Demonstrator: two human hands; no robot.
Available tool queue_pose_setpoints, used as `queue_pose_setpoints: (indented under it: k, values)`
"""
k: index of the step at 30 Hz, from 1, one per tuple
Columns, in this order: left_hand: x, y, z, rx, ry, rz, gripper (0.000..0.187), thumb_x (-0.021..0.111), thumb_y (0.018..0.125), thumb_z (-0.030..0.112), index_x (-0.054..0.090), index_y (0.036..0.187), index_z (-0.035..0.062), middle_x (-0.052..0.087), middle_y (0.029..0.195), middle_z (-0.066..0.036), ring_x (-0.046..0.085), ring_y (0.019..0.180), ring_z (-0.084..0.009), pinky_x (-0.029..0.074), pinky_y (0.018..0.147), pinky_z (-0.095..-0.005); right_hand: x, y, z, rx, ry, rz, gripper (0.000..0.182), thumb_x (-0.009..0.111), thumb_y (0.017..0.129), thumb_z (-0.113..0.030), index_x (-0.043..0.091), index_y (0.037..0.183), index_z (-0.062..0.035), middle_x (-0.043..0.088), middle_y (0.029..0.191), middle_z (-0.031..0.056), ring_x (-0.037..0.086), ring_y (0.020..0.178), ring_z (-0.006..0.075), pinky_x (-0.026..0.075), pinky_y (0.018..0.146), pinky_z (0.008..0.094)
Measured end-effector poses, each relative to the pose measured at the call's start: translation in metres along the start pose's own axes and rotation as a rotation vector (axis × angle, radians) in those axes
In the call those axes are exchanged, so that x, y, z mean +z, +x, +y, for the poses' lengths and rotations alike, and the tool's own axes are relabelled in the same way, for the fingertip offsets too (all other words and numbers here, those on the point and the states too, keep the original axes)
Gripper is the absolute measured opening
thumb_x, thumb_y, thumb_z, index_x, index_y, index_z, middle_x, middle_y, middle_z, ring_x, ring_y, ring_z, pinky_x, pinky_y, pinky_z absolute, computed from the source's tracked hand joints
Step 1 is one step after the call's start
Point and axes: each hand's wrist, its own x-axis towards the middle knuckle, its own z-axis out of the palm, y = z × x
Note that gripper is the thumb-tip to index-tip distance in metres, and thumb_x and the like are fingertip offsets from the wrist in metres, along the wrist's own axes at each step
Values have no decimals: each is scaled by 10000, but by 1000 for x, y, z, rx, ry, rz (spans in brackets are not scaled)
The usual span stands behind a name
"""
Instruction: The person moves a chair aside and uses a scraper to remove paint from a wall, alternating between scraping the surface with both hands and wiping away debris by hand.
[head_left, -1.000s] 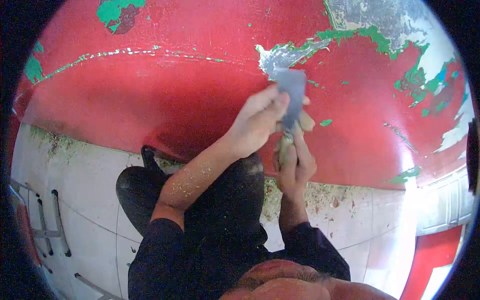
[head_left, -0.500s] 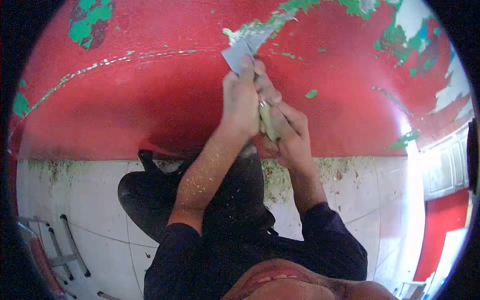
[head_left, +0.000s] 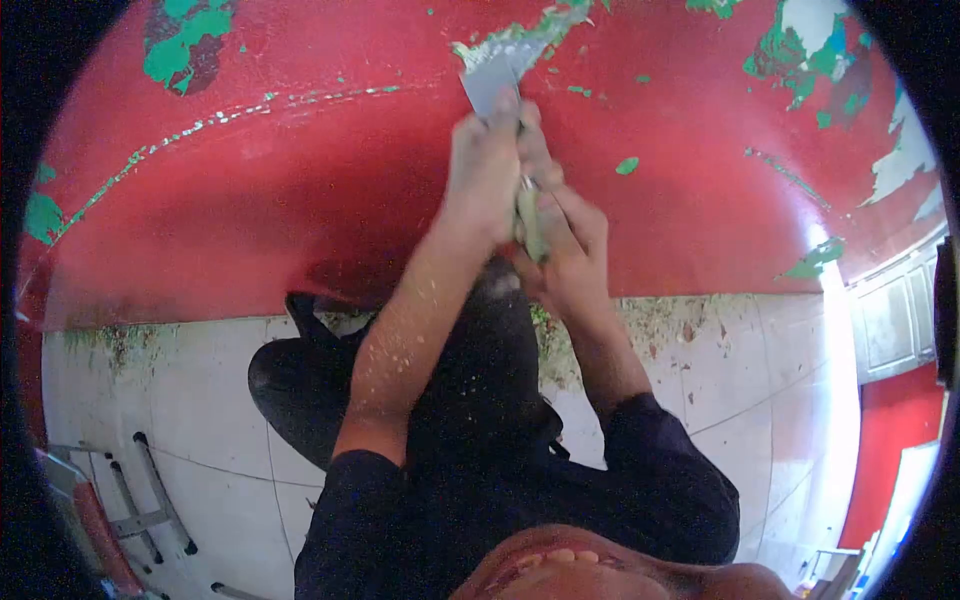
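Both my hands are closed on a paint scraper (head_left: 491, 86) with a wide flat grey blade and a pale yellowish-green handle. My left hand (head_left: 484, 170) grips it close to the blade, its fingertips lying on the metal. Behind it, my right hand (head_left: 572, 245) is wrapped about the handle. The blade's edge meets the red wall (head_left: 300, 200) at the lower end of a scraped patch (head_left: 520, 45), where whitish-grey surface and green flecks show. Curled paint bits cling around that patch. Motion blurs the fingers a little.
Paint flakes (head_left: 665, 330) lie along the wall's foot on the white tiled floor (head_left: 200, 400). A metal ladder-like frame (head_left: 150, 500) rests at lower left. More peeled green and white patches (head_left: 800, 60) mark the upper right, near a white panelled door (head_left: 895, 320).
The scraper and both hands have moved a short way up the wall, into the scraped patch. The whole view has shifted slightly. My grip looks the same.
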Motion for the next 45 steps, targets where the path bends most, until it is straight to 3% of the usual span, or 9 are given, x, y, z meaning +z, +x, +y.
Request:
queue_pose_setpoints:
  k: [16,22,28,36,38,39,41,43,45]
  values:
    - [12,-1,20,-41,215,80,308,411,974,308,486,790,73,338,534,33,320,432,-86,407,460,-286,16,5,5,-206,-322,46,247,360,971,-155,554,1033,-14,498,686,7,417,470,52,308,378,200]
    - [12,-3,3,-12,106,80,353,399,976,357,452,754,89,309,523,41,286,434,-89,379,442,-284,-1,-2,-10,-186,-389,-37,215,429,908,-69,559,1060,11,587,750,115,575,659,174,467,602,303]
    - [1,6,15,4,172,-63,354,376,984,359,462,778,85,283,530,39,272,439,-86,368,457,-273,10,9,3,-362,-428,59,225,469,860,-46,564,1053,20,624,934,224,625,915,312,468,805,350]
    - [4,2,18,47,347,84,385,410,970,338,508,745,42,424,573,0,410,486,-115,408,460,-281,8,6,9,-419,-446,82,252,500,831,-50,554,1068,16,600,878,244,612,810,374,473,729,365]
    - [9,1,14,101,539,175,382,409,968,324,528,761,26,454,587,-7,439,502,-123,423,465,-286,15,31,2,-637,-502,63,255,462,861,-54,552,1087,23,589,801,174,578,709,261,457,641,327]
    - [1,12,21,379,957,128,402,391,969,345,543,802,12,495,601,-34,462,503,-151,435,461,-310,18,35,3,-706,-521,79,259,442,876,-56,551,1096,27,583,763,139,561,658,204,449,597,308]
    - [-10,43,46,192,358,-199,406,383,966,394,529,858,31,541,655,-62,551,591,-180,455,489,-317,19,45,-12,-553,-622,-9,306,429,865,-31,531,1145,36,602,821,157,581,708,197,466,670,320]
    - [-9,32,52,37,181,-251,400,382,968,401,523,895,33,564,704,-82,583,654,-194,476,549,-313,22,32,-1,-771,-537,42,312,434,864,-33,528,1153,34,598,863,167,579,740,198,465,690,317]
    - [0,-20,26,-51,537,158,469,344,977,400,553,886,-10,644,753,-162,648,713,-237,525,639,-347,13,16,11,-718,-540,55,295,423,897,-66,534,1155,27,583,876,125,552,748,153,447,667,273]
